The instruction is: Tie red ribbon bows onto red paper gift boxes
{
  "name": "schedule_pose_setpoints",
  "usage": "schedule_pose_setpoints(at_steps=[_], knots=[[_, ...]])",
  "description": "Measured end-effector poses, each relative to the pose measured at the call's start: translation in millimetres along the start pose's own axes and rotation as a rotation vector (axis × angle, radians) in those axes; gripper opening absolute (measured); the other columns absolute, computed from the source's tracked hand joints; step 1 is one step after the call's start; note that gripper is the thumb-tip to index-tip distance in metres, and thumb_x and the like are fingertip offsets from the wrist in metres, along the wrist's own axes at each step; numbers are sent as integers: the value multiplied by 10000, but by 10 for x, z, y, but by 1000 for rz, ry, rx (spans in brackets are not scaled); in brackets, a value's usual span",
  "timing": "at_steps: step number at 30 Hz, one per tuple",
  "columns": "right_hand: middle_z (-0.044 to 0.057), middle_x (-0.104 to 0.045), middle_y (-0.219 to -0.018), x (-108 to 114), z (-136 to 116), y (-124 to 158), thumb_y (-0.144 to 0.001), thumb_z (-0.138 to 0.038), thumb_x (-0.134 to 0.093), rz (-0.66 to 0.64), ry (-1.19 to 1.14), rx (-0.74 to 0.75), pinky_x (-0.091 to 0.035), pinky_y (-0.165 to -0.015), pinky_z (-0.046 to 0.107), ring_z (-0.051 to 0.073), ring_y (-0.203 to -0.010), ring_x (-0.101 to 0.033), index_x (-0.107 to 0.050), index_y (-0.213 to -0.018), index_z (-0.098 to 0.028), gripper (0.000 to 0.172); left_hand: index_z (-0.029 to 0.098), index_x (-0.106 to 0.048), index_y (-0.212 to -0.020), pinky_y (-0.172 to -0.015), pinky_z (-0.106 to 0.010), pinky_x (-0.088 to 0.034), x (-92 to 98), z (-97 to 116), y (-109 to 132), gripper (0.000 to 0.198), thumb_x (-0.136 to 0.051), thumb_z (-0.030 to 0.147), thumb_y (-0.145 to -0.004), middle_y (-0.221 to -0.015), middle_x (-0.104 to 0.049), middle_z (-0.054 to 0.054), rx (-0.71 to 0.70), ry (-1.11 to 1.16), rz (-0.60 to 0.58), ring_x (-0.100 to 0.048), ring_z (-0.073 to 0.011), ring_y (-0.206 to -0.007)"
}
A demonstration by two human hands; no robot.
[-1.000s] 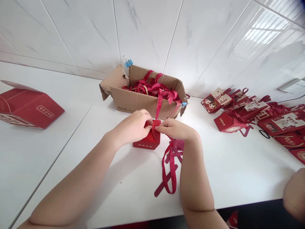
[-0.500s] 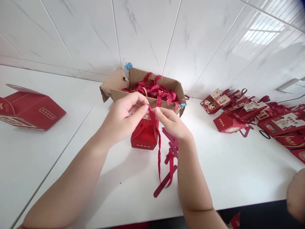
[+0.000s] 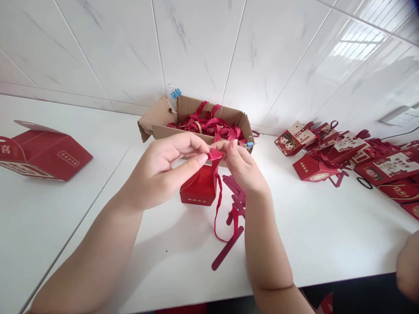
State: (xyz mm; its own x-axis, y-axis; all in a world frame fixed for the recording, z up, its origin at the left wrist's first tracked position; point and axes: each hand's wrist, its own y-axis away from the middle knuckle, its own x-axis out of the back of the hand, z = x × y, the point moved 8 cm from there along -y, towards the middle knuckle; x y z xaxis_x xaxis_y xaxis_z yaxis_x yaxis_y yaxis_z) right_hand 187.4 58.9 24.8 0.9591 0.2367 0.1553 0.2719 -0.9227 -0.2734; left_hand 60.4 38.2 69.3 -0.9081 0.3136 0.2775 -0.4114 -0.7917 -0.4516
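Observation:
My left hand (image 3: 170,168) pinches a red ribbon (image 3: 218,192) between thumb and fingertips, just above a small red gift box (image 3: 198,189). Facing it, my right hand (image 3: 244,168) has its fingers on the same ribbon, where it makes a small loop; the thumb is raised off it. One ribbon tail hangs beside the box and curves down to the table. The box stands upright with gold characters on its front, its top partly hidden by my left hand. Right of it lie several dark red flat sticks (image 3: 228,248).
Behind my hands stands a cardboard box (image 3: 160,115) filled with red ribbons, blue binder clips (image 3: 176,92) on its edge. A larger red box (image 3: 55,152) is at the left. Several decorated gift boxes (image 3: 314,168) crowd the right. Part of another person's arm (image 3: 407,266) shows at lower right.
My right thumb has lifted and my right fingers have moved under the ribbon. The ribbon at my fingertips has folded into a small loop, and its hanging tail has drawn up slightly.

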Motion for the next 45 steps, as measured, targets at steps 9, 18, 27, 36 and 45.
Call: schedule_pose_setpoints(at_steps=[9,18,27,36,45], knots=[[-3,-596,-722,115,32,47,-806,-472,-655,65,-97,-57,-473,-706,273,114,-686,-560,-605,-744,-197,287,226,-608,-876,-649,-306,-494,110,-429,-18,262,-560,478,-821,-896,-678,-31,302,-508,-59,-637,-221,-815],[53,-590,-1162,70,192,-38,-783,-405,-662,113,167,-119,-425,-923,352,192,-1053,-569,-623,-704,-184,238,253,-499,-1156,-569,-316,-476,95,-928,122,447,-513,501,-785,-1026,-680,-73,608,-663,-351,-660,-250,-776],[66,-568,-1244,-158,449,-101,-771,-414,-632,42,293,-315,-357,-981,397,246,-1140,-539,-622,-640,-188,261,252,-308,-1374,-689,-353,-497,148,-967,160,600,-453,434,-821,-1272,-572,-155,662,-577,-417,-669,-268,-878],[32,-637,-814,-251,567,-124,-756,-393,-601,-69,366,-338,-377,-882,352,217,-930,-587,-496,-509,-184,339,247,-318,-1357,-651,-350,-480,141,-958,162,591,-459,393,-802,-1231,-591,-149,665,-613,-438,-653,-280,-870],[26,-627,-778,-252,581,-128,-748,-371,-583,-81,372,-330,-385,-863,345,199,-868,-586,-487,-513,-184,315,248,-349,-1327,-634,-344,-474,137,-936,157,565,-472,432,-807,-1202,-610,-139,641,-616,-431,-648,-266,-814]])
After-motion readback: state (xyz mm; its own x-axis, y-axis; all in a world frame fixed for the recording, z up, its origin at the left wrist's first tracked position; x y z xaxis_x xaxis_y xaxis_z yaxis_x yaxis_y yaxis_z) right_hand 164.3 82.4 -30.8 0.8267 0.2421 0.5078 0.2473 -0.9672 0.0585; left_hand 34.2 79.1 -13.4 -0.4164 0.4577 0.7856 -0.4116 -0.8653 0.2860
